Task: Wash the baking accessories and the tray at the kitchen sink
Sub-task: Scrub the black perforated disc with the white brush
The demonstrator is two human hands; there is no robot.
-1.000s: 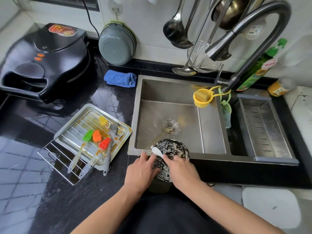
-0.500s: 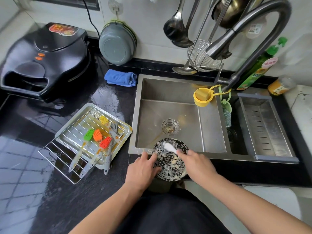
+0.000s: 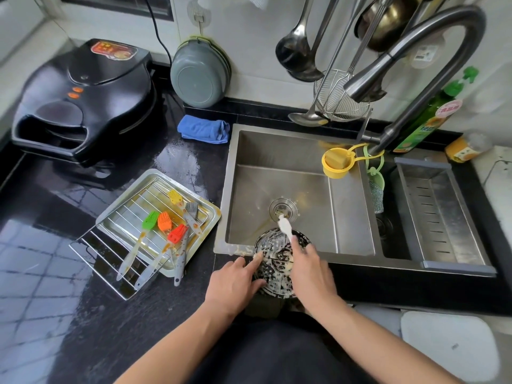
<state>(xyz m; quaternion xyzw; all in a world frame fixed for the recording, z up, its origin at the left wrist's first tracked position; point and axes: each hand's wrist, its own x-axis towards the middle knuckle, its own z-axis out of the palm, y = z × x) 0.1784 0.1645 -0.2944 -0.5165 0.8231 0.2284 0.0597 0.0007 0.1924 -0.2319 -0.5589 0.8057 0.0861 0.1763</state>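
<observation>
Labels first: the green bottle [image 3: 426, 117] by the tap carries a pink tag, its writing too blurred to read, and the black griddle [image 3: 83, 101] shows a red sticker, equally unreadable. Down at the sink's [image 3: 291, 151] near edge, the left hand [image 3: 235, 284] grips the sudsy round plate [image 3: 277, 261] by its rim, forefinger laid across it, while the right hand [image 3: 310, 270] clamps what looks like a white brush [image 3: 285, 227], head pointing toward the drain. On the table to the left, the tray [image 3: 163, 217] holds the rack [image 3: 122, 245] and coloured silicone brushes [image 3: 166, 231]
</observation>
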